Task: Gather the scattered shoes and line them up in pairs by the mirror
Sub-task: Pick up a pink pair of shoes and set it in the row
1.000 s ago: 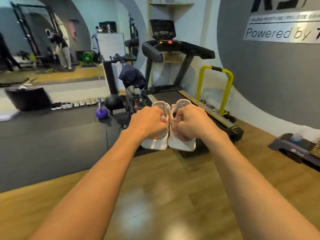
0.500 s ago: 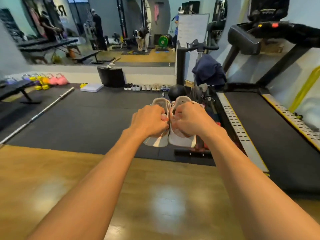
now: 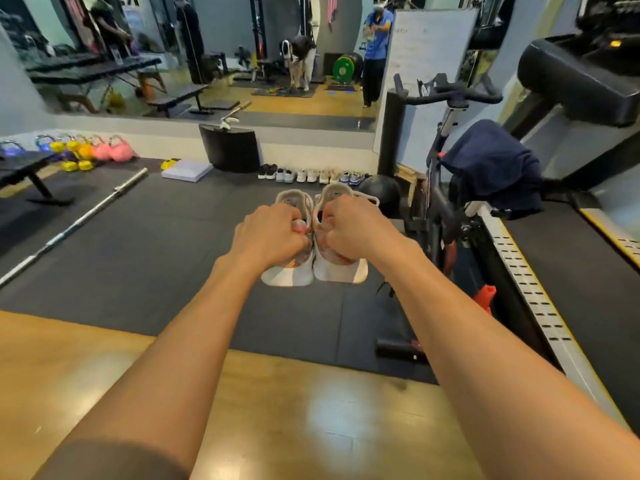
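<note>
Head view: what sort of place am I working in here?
Most likely a gym: a barbell lies on the black floor mat, coloured kettlebells sit below the wall mirror, and a treadmill stands at right.

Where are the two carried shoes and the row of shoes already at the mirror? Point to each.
left shoe (image 3: 289, 277), head view, on its white lower end.
right shoe (image 3: 341, 271), head view, on its white lower end.
row of shoes (image 3: 311, 175), head view, on a white shoe near the middle of the row.
</note>
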`<action>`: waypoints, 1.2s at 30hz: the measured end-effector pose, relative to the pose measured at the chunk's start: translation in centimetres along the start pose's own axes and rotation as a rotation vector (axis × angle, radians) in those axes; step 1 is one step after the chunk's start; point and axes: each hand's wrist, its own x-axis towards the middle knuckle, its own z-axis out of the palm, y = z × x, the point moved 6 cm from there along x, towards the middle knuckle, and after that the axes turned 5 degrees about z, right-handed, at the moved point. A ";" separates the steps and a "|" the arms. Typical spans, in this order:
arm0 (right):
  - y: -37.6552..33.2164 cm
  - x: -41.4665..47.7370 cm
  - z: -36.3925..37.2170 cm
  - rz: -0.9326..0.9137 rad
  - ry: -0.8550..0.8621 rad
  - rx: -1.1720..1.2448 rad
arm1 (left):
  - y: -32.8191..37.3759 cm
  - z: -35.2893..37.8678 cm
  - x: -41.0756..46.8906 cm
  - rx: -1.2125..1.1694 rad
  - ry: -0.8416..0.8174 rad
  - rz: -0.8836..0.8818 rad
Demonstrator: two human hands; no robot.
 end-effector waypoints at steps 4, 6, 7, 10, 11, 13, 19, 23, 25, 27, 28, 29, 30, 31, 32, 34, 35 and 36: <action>1.6 10.4 1.2 -0.006 0.012 0.003 | -4.3 1.7 9.4 0.005 0.010 -0.010; 2.7 15.9 2.1 -0.023 0.026 -0.004 | -6.8 2.9 14.3 0.006 0.030 -0.011; 3.3 18.7 2.5 -0.037 0.032 -0.008 | -7.9 3.5 16.8 0.004 0.034 -0.017; 5.1 27.1 3.7 -0.059 0.005 -0.006 | -10.8 5.2 24.0 -0.009 0.016 -0.036; 5.7 29.8 3.9 -0.062 -0.011 -0.007 | -11.6 5.6 26.4 -0.014 0.005 -0.042; 6.4 35.3 4.1 -0.077 -0.015 -0.017 | -13.4 6.1 31.4 -0.024 -0.005 -0.048; 7.3 51.4 5.7 -0.110 -0.023 -0.064 | -20.6 7.6 45.3 -0.003 0.011 -0.089; 7.5 62.9 8.0 -0.117 -0.008 -0.049 | -26.9 9.3 55.2 -0.003 0.000 -0.079; 7.6 68.6 9.0 -0.117 -0.029 -0.049 | -30.1 10.1 60.3 -0.018 -0.016 -0.081; 7.8 74.1 9.7 -0.109 -0.053 -0.050 | -32.9 10.6 65.2 -0.021 -0.034 -0.086; 8.0 76.3 9.9 -0.109 -0.059 -0.041 | -33.9 10.8 67.3 -0.023 -0.034 -0.080; 8.3 78.9 10.0 -0.102 -0.063 -0.029 | -34.8 11.0 69.8 -0.024 -0.034 -0.071; 8.7 81.4 10.2 -0.092 -0.066 -0.020 | -35.7 11.2 72.3 -0.021 -0.038 -0.066; 9.2 83.7 10.4 -0.077 -0.077 -0.010 | -36.5 11.5 74.6 -0.015 -0.043 -0.064; 9.9 86.2 10.8 -0.056 -0.094 0.005 | -37.4 11.9 77.1 -0.011 -0.048 -0.062; 11.4 91.4 11.5 -0.009 -0.119 0.043 | -39.3 13.1 82.1 0.009 -0.061 -0.059; 12.2 94.0 11.9 0.004 -0.129 0.057 | -40.3 13.8 84.6 0.018 -0.070 -0.060; 12.8 96.7 12.3 0.006 -0.134 0.070 | -41.4 14.4 87.0 0.023 -0.075 -0.062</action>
